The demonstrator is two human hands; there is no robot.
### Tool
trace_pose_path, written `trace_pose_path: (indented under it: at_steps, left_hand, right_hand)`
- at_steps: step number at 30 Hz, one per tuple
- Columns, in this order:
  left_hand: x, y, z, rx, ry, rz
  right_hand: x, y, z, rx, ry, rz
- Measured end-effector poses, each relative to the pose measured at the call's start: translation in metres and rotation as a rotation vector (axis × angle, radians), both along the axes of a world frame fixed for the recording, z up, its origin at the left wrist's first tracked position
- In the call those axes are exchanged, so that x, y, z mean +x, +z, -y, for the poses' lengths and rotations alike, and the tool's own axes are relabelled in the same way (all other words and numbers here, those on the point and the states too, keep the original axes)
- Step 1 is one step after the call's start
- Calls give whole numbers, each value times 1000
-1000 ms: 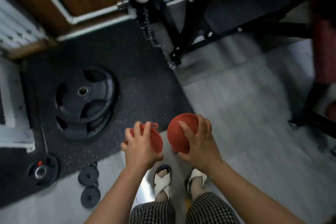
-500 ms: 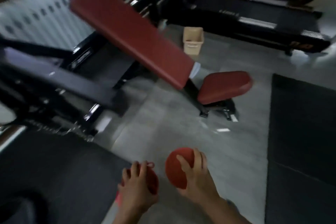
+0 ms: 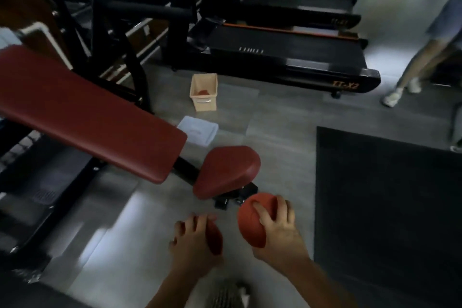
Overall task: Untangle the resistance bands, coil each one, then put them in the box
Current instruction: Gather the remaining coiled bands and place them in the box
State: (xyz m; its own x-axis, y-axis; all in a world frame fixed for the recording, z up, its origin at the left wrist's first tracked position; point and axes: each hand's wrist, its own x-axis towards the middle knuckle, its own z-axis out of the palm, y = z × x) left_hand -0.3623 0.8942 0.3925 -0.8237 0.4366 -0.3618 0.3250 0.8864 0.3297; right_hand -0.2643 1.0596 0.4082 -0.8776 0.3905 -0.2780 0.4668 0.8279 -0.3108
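While the box (image 3: 203,92) sits well off on the grey floor in the upper middle of the frame, both coils ride low at bottom centre. Right hand (image 3: 277,229) curls around the larger red coil (image 3: 251,222), thumb across its face, probably to stop it springing loose. Left hand (image 3: 192,245) grips the smaller coil (image 3: 215,237), mostly hidden behind the fingers. Something red already lies inside the box. Red bench (image 3: 92,117) stands between.

both forearms reach forward, low in view. left hand (image 3: 191,245) is curled, gripping a coiled band (image 3: 215,239). right hand (image 3: 277,227) is apart from it, slightly higher, fingers (image 3: 280,207) wrapped over another coil (image 3: 251,220).
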Motion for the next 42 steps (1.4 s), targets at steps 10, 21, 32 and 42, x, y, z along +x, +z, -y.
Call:
trace_pose_path:
  at_steps: [10, 21, 32, 42]
  left_hand:
    - [-148, -8, -226, 24, 79, 16]
    - [-263, 2, -457, -25, 231, 25]
    - [-407, -11, -562, -46, 517, 109]
    - [-612, -15, -625, 8, 614, 97]
  right_hand:
    - [-146, 15, -226, 105, 5, -72]
    - [-293, 0, -471, 34, 256, -191]
    - [-490, -33, -587, -39, 552, -139]
    - [-710, -23, -646, 12, 607, -62]
